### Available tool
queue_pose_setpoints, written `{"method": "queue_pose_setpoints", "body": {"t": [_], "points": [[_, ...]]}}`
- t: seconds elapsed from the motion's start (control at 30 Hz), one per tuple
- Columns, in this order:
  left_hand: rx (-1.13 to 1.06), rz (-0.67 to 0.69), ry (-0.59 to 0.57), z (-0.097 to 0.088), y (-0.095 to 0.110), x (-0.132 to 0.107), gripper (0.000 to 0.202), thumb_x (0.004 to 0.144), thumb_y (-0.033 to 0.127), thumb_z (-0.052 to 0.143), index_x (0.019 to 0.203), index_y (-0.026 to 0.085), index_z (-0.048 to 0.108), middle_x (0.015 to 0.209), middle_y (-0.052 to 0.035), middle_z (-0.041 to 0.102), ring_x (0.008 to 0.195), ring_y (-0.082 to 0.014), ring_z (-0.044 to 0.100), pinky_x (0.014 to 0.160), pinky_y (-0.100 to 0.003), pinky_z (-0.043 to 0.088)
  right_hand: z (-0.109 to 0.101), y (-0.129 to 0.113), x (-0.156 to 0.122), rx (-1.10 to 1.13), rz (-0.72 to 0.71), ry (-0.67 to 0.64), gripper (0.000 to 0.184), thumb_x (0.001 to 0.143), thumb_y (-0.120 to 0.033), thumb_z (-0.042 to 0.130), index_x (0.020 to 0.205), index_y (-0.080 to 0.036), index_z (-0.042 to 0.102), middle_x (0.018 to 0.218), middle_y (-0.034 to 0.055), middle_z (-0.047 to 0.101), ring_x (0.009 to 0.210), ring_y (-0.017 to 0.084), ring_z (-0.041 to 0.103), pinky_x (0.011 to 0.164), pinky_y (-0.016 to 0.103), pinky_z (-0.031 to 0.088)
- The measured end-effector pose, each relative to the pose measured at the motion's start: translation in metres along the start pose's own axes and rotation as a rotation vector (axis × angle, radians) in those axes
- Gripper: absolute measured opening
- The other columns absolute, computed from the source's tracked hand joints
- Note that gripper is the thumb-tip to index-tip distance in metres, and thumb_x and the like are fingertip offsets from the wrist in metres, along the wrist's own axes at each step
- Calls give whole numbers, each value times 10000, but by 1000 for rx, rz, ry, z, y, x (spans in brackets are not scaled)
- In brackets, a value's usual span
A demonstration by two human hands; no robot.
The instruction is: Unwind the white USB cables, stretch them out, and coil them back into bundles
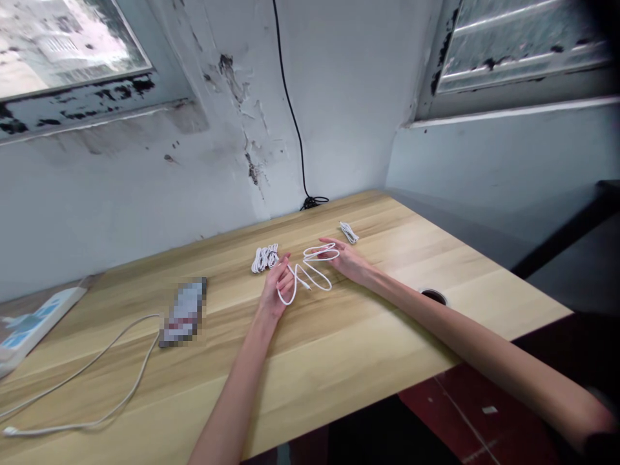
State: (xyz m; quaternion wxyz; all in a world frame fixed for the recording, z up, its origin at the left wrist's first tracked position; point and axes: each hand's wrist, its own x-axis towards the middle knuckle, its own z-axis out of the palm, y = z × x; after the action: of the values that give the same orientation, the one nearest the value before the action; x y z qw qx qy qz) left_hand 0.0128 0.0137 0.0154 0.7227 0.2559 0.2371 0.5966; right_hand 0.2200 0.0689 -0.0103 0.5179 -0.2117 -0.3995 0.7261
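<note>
A loose white cable [310,274] lies in loops on the wooden table [368,349] between my two hands. My left hand [277,287] is closed, pinching one end of the cable near its plug. My right hand [345,259] holds the loops of the same cable, with the fingers curled round them. A bundled white cable [265,258] lies just beyond my left hand. A smaller bundled white cable [349,232] lies beyond my right hand.
A phone [184,312] lies at the left with a white charging cable [97,387] trailing to the table's front left. A power strip [33,323] sits at the far left edge. A black cord [295,129] runs down the wall. A round cable hole [433,296] is at the right.
</note>
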Motion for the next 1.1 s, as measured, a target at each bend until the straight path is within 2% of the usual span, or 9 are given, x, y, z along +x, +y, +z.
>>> {"method": "queue_pose_setpoints", "body": {"t": [0.03, 0.17, 0.37, 0.57, 0.67, 0.8, 0.93, 1.0, 1.1], "points": [[-29, -26, -9, 1, 1, -1, 86, 947, 106, 545, 909, 116, 622, 464, 118, 334, 290, 5, 277, 278, -111, 155, -1, -1, 0, 20, 7, 1, 381, 773, -208, 746, 1128, -204, 608, 950, 56, 744, 906, 194, 676, 902, 357, 491], [-106, -156, -49, 4, 4, -4, 442, 1043, 185, 355, 614, 149, 450, 375, 111, 243, 234, -1, 207, 250, -135, 93, -5, -4, 0, 56, 72, 3, 332, 792, -220, 748, 1096, -221, 613, 954, 34, 709, 793, 148, 643, 731, 288, 489], [-104, -240, -46, 8, 4, -7, 523, 1061, 320, 307, 559, 182, 357, 337, 106, 209, 212, -18, 191, 243, -143, 118, -8, 1, 6, 19, 127, -5, 188, 750, -252, 795, 839, -192, 641, 769, 1, 632, 629, 102, 535, 592, 252, 421], [-100, -206, -29, 11, 1, -5, 401, 1062, 252, 307, 764, 125, 543, 429, 104, 351, 220, -3, 226, 237, -132, 93, -2, 1, 5, -18, 123, -23, 214, 738, -311, 821, 834, -183, 679, 735, 2, 611, 628, 104, 506, 569, 247, 383], [-105, -211, -43, 9, 1, -5, 404, 1066, 266, 291, 819, 107, 569, 464, 97, 377, 237, 6, 261, 240, -121, 102, 4, -4, 2, -18, 109, -13, 216, 736, -317, 822, 852, -187, 694, 722, -12, 588, 606, 88, 478, 545, 236, 364], [-20, -164, -58, 6, 1, -6, 295, 1027, 278, 443, 822, 115, 580, 550, 79, 467, 259, 21, 263, 243, -105, 138, 9, -10, -1, -5, 74, -4, 274, 746, -323, 810, 972, -216, 697, 708, -42, 540, 564, 64, 425, 521, 217, 354], [132, -116, -65, 7, 2, -7, 169, 937, 279, 617, 903, 115, 634, 716, 45, 593, 286, 38, 285, 257, -100, 223, 10, -13, -5, 23, 69, -30, 321, 789, -309, 759, 1082, -231, 655, 623, -71, 438, 479, 63, 282, 426, 214, 260], [176, -116, -74, 9, 3, -8, 164, 909, 268, 650, 978, 119, 660, 793, 23, 634, 299, 38, 300, 255, -104, 235, 9, -14, -7, 21, 76, -50, 314, 813, -301, 721, 1108, -239, 635, 610, -75, 420, 459, 69, 229, 402, 228, 214], [204, -139, -107, 9, 4, -9, 239, 885, 232, 662, 1096, 121, 667, 900, -19, 668, 320, 35, 325, 229, -113, 174, 9, -15, -10, -66, 68, -73, 302, 850, -349, 684, 1128, -246, 630, 623, -69, 465, 457, 78, 214, 427, 251, 226]]}}
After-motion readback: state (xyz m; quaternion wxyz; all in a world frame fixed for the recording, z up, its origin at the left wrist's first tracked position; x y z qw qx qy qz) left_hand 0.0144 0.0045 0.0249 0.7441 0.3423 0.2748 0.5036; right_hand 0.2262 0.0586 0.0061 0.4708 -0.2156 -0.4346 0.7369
